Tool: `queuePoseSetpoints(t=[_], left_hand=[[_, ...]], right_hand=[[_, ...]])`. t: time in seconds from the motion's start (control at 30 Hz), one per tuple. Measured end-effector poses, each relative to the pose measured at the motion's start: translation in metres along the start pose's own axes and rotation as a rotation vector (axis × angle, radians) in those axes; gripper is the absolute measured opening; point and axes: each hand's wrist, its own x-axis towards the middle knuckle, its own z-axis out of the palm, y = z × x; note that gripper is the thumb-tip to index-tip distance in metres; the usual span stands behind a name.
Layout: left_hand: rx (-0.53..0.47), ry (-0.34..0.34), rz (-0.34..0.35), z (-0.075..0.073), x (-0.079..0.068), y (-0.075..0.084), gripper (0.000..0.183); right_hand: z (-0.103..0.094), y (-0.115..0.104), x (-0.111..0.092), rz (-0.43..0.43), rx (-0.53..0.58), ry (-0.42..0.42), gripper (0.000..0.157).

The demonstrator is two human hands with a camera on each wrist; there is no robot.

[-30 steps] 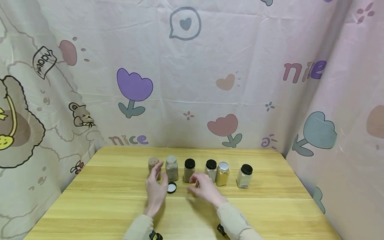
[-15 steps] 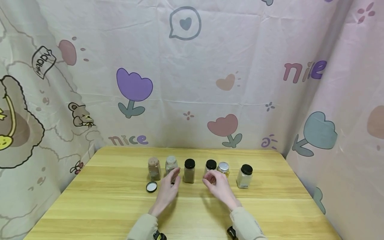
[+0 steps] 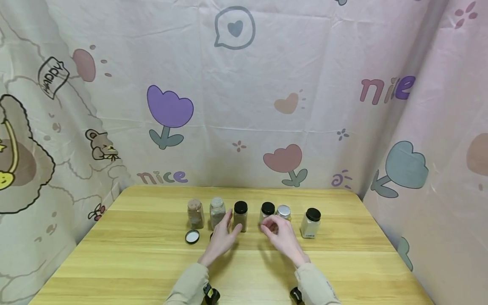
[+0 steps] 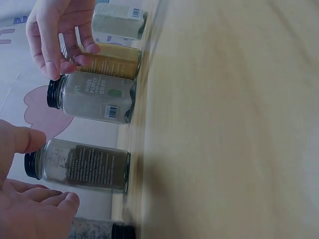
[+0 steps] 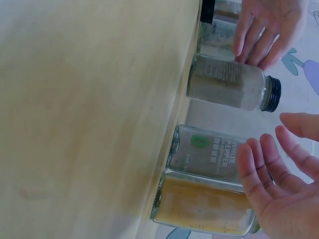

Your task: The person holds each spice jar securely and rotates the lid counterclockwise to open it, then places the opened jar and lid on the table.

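Note:
My left hand (image 3: 222,239) is beside a black-capped spice jar (image 3: 240,219) of greyish-brown powder. In the left wrist view its thumb and relaxed fingers stand to either side of that jar's cap (image 4: 33,164). My right hand (image 3: 281,237), fingers loosely bent and holding nothing, is in front of a black-capped jar whose label reads white pepper (image 5: 205,152). A silver-capped jar of yellow powder (image 5: 202,204) stands against the pepper jar, partly behind the same hand. All these jars are upright.
At the left stand two uncapped shaker jars, one with brown powder (image 3: 195,215), one greyish (image 3: 217,214). A loose black cap (image 3: 192,237) lies inside-up before them; another is mostly hidden by my left hand. A black-capped white jar (image 3: 310,224) stands furthest right on the wooden table (image 3: 114,262).
My left hand has moved right, from the brown-powder jar past the greyish one to the black-capped jar. My right hand has moved right, from that jar to the white pepper jar.

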Motion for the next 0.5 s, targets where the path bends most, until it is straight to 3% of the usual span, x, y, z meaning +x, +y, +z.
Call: queuePoseSetpoints(t=[0.3,0.5], left_hand=[[0.034,0.005,0.012,0.01,0.019,-0.001,0.074],[0.023,0.007,0.019,0.013,0.023,-0.003,0.074]], right_hand=[[-0.002,0.0,-0.002,0.006,0.021,-0.029,0.008],[-0.002,0.0,-0.003,0.005,0.021,-0.04,0.008]])
